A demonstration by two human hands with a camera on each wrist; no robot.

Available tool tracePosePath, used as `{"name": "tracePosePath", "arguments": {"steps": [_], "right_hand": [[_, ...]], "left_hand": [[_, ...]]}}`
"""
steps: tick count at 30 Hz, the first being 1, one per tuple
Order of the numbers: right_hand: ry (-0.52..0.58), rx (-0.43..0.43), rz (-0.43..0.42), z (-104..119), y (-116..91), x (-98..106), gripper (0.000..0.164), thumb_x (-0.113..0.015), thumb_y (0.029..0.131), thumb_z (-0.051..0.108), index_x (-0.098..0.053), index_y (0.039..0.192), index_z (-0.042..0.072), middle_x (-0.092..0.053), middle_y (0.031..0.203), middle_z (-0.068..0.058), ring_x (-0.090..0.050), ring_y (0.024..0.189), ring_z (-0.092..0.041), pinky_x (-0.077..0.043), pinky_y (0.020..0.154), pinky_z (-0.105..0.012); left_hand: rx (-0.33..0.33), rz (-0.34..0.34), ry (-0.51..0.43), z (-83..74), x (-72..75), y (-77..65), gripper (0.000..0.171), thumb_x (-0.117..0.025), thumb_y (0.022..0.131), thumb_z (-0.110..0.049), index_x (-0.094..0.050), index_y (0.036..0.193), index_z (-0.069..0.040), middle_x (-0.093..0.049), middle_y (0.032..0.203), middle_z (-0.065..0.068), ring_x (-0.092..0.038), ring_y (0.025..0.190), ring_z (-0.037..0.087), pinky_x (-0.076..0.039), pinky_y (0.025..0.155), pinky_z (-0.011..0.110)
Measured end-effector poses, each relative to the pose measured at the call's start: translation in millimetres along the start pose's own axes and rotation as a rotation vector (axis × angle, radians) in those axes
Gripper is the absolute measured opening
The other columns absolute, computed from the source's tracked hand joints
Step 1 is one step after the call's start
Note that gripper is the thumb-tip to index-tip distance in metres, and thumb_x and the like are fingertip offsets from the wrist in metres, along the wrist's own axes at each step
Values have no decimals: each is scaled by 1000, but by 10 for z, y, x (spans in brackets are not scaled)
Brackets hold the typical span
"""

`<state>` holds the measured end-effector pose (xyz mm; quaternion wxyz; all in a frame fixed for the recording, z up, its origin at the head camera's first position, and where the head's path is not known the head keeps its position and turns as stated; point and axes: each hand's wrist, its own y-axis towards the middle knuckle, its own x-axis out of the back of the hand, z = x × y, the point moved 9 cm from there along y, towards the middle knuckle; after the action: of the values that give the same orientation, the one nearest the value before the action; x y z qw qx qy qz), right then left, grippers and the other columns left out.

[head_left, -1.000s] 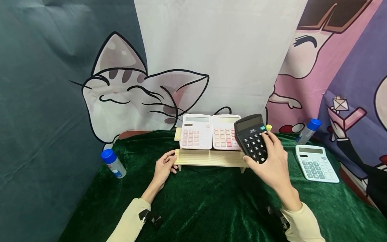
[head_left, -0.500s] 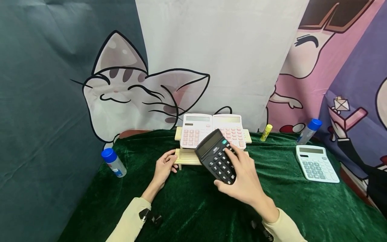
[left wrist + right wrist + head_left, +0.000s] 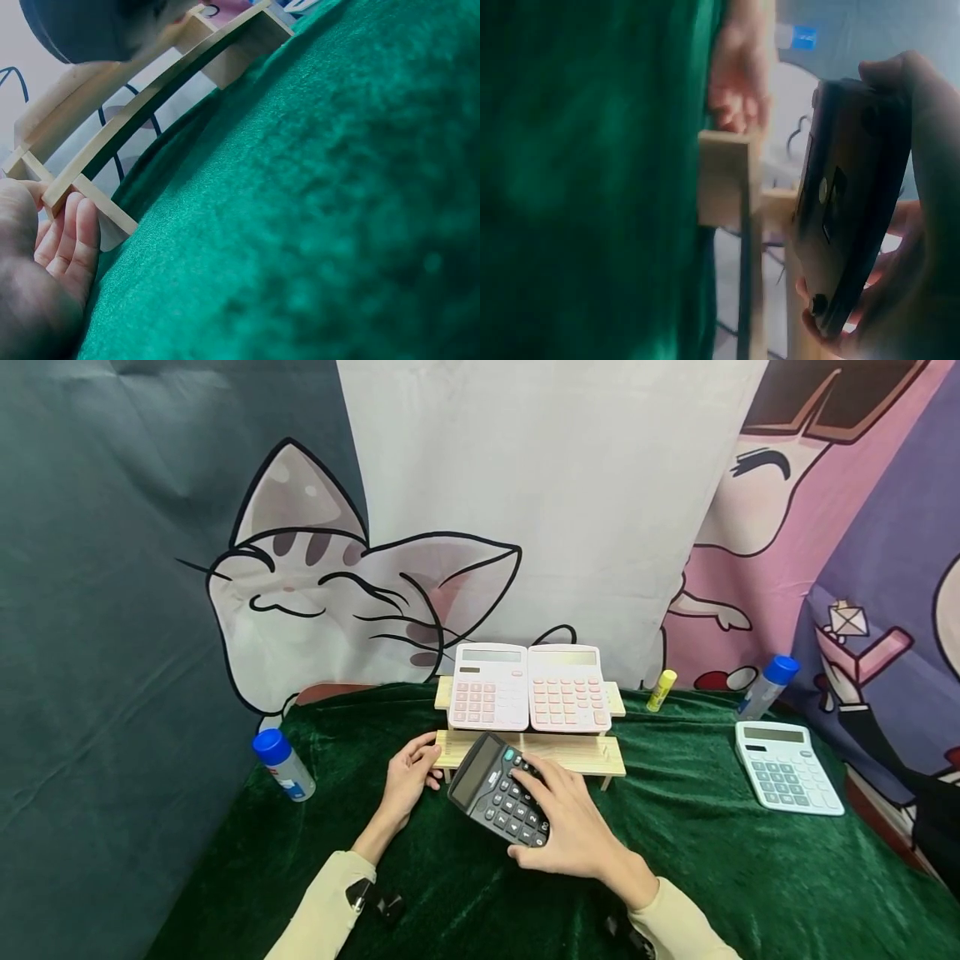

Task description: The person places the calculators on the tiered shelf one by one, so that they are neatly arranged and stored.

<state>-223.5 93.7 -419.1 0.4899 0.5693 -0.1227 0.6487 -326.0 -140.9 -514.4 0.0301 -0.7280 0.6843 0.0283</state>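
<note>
My right hand [image 3: 577, 827] grips a black calculator [image 3: 487, 781] along its keypad side, tilted, in front of a two-step wooden stand [image 3: 577, 752]. From below, the right wrist view shows the calculator's dark back [image 3: 847, 195], with thumb and fingers on opposite edges. My left hand [image 3: 407, 777] holds the left end of the stand's lower board; in the left wrist view the fingers [image 3: 71, 236] curl under that end. Two white calculators with pink keys, one left [image 3: 491, 687] and one right [image 3: 570, 689], lean side by side on the upper step.
A pale blue calculator [image 3: 787, 768] lies at the right on green velvet cloth [image 3: 450, 902]. Behind it stands a blue-capped bottle [image 3: 767, 687]; another blue-capped bottle [image 3: 285, 766] is at the left. A small yellow tube [image 3: 661, 691] stands right of the stand. A printed cloth backdrop rises behind.
My right hand has carried the black calculator left and down, from the stand's right end to before its lower step, turning it further anticlockwise. My left hand has stayed on the stand.
</note>
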Motion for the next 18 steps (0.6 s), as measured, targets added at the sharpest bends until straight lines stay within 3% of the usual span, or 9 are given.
{"name": "tracePosePath", "arguments": {"steps": [11, 18], "right_hand": [[-22, -144, -27, -279, 15, -45, 89, -78, 67, 57, -50, 143, 19, -41, 153, -11, -40, 137, -31, -35, 103, -54], [-43, -226, -42, -352, 20, -62, 80, -76, 70, 61, -53, 134, 20, -41, 152, -14, -41, 136, -34, -36, 101, -54]], "left_hand": [[13, -12, 20, 1, 7, 3, 36, -62, 100, -20, -59, 134, -10, -67, 102, 7, -62, 64, 9, -54, 50, 19], [30, -13, 27, 32, 23, 13, 39, -64, 99, -23, -59, 135, -9, -67, 104, 7, -62, 65, 9, -53, 51, 19]]}}
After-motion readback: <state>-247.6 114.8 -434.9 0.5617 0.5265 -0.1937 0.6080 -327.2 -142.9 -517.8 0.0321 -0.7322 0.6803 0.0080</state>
